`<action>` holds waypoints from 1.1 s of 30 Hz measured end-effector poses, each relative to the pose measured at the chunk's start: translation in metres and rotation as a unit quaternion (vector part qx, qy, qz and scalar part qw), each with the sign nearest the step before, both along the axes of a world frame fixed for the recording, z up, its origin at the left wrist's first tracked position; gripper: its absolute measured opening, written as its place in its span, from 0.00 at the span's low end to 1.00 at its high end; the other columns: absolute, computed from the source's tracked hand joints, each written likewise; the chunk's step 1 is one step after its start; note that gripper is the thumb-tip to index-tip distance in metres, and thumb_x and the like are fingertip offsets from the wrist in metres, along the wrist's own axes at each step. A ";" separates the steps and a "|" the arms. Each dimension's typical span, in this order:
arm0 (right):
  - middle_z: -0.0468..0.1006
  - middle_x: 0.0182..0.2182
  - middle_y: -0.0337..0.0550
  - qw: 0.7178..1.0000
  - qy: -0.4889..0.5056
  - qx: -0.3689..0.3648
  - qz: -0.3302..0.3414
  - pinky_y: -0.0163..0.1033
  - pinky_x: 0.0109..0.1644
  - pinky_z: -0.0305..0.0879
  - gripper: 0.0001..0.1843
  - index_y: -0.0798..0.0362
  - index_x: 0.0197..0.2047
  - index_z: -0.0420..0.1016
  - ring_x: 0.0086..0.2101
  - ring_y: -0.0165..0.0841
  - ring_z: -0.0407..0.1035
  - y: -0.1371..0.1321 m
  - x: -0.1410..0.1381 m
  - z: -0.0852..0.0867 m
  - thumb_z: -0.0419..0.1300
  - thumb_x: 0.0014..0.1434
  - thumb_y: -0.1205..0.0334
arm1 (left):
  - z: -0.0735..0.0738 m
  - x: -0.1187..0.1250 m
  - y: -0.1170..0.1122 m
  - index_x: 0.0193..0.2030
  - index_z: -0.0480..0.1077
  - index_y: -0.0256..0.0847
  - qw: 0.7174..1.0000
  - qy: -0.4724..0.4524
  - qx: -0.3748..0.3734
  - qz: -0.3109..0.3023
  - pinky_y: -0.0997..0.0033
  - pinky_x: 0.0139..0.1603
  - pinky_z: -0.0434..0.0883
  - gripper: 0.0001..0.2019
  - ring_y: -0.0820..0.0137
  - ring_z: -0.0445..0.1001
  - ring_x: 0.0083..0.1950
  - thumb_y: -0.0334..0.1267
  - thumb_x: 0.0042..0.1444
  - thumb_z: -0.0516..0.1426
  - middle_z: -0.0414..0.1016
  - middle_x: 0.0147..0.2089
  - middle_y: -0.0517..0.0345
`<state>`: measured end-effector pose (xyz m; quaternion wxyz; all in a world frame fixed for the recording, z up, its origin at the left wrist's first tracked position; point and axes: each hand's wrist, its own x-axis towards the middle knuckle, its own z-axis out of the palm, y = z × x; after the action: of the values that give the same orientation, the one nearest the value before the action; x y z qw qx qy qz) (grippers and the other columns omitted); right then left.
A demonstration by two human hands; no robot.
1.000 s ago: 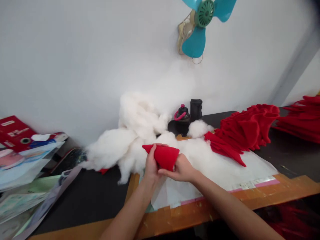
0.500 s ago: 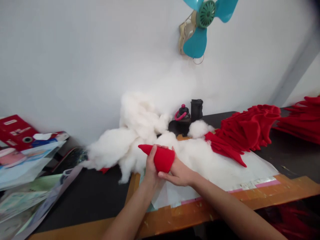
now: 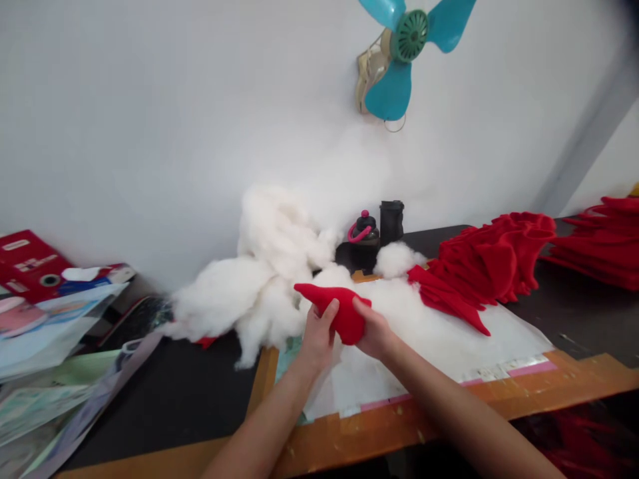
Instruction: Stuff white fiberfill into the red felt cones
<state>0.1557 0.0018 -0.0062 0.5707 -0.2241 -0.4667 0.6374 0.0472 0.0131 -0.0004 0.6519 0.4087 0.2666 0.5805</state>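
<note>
Between both hands is a red cone-shaped felt hat point(image 3: 345, 319), held above the white-covered work surface, its narrow tip pointing left. My left hand point(image 3: 321, 332) grips its left side with the thumb pressed on the cloth. On the other side, my right hand point(image 3: 374, 330) is closed round the wide end, thumb on top; some of its fingers are hidden by the cloth. Behind the hands lies a large heap of white fluffy stuffing point(image 3: 279, 233), and more stuffing point(image 3: 399, 313) is spread on the white sheet point(image 3: 519, 326).
To the right are a pile of red felt pieces point(image 3: 492, 259) and a further red stack point(image 3: 599, 246). A pink-handled bottle point(image 3: 367, 229) and a black container point(image 3: 392, 221) stand at the back. Papers point(image 3: 54, 406) lie left; a blue fan point(image 3: 392, 90) hangs on the wall.
The red hat has shifted slightly right. My right hand has come from the hat's open end to grip its outside, and my left thumb now presses on its front.
</note>
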 end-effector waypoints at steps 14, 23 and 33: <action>0.76 0.25 0.44 0.886 -0.333 0.246 -0.210 0.42 0.36 0.69 0.19 0.53 0.31 0.75 0.28 0.36 0.70 -0.002 0.008 0.005 0.56 0.60 0.46 | 0.010 -0.025 0.031 0.29 0.69 0.38 0.970 -0.181 -0.144 0.077 0.69 0.41 0.74 0.10 0.70 0.76 0.33 0.40 0.57 0.61 0.72 0.27 0.61; 0.80 0.35 0.46 0.663 -0.551 0.487 -0.143 0.68 0.66 0.21 0.24 0.52 0.35 0.76 0.42 0.43 0.73 0.000 0.006 0.001 0.57 0.57 0.38 | 0.014 -0.028 0.025 0.30 0.68 0.38 0.969 -0.194 -0.149 0.046 0.70 0.41 0.75 0.12 0.70 0.76 0.34 0.43 0.54 0.63 0.73 0.30 0.60; 0.51 0.69 0.51 0.821 -0.422 0.370 -0.106 0.63 0.69 0.18 0.57 0.48 0.72 0.43 0.68 0.52 0.41 -0.007 -0.007 -0.018 0.68 0.47 0.42 | 0.006 -0.005 -0.001 0.34 0.69 0.38 0.997 -0.041 -0.065 0.023 0.67 0.41 0.74 0.13 0.66 0.77 0.35 0.42 0.46 0.66 0.74 0.30 0.58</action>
<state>0.1482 -0.0049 -0.0242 0.4223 -0.2916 -0.8356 0.1957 0.0427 0.0122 0.0056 0.6737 0.3352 0.2861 0.5932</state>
